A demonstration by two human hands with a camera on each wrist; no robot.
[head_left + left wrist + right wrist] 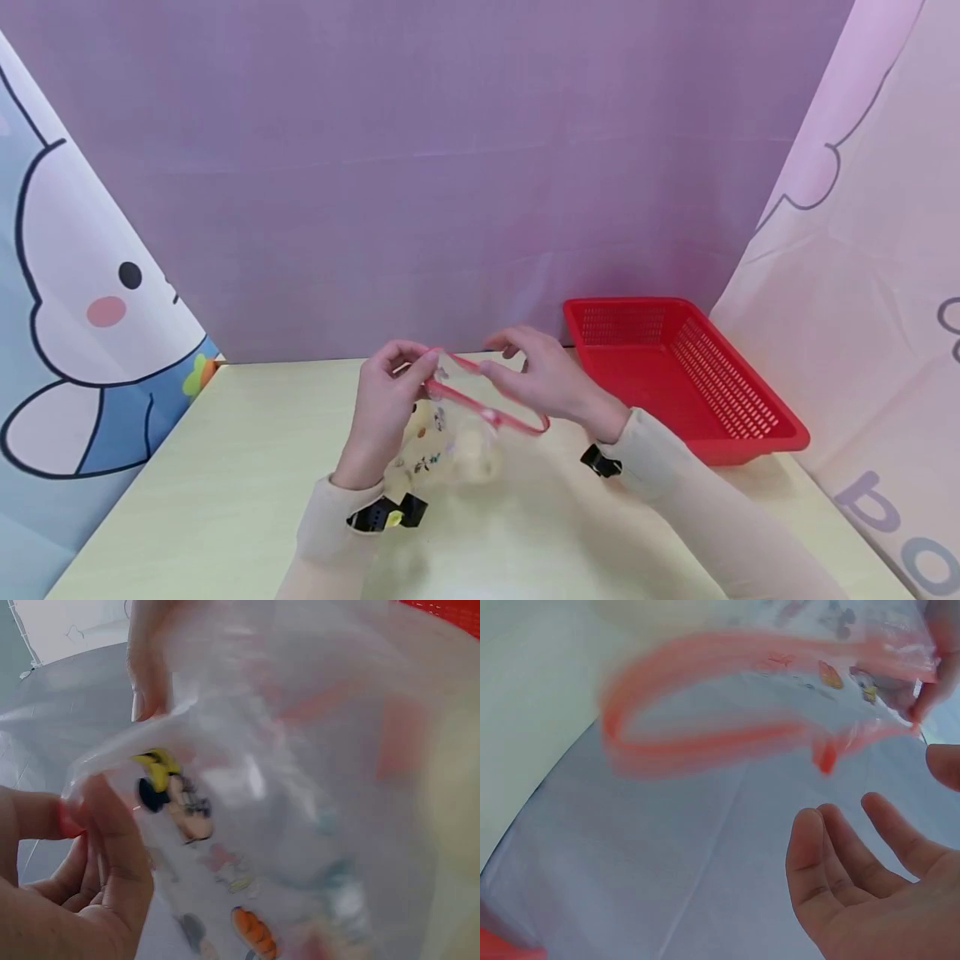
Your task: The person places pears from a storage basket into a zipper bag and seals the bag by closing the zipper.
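A clear plastic zip bag [427, 450] printed with small cartoon figures hangs over the middle of the table. Its red zip edge [705, 742] gapes in a wide loop, and a small red slider [825, 756] sits on the near strip. My left hand [381, 412] pinches one end of that edge between thumb and fingers. Close to the opposite side of the mouth is my right hand [551, 379], its fingers spread and holding nothing. A blurred pale shape [474, 454] shows at the bag's lower part; I cannot tell what it is.
A red plastic basket [637, 392] with perforated sides stands at the table's right. Behind the pale yellow table [225, 467] hangs a purple cloth [420, 167]. Printed curtains [97, 333] flank both sides. Each wrist carries a small black camera.
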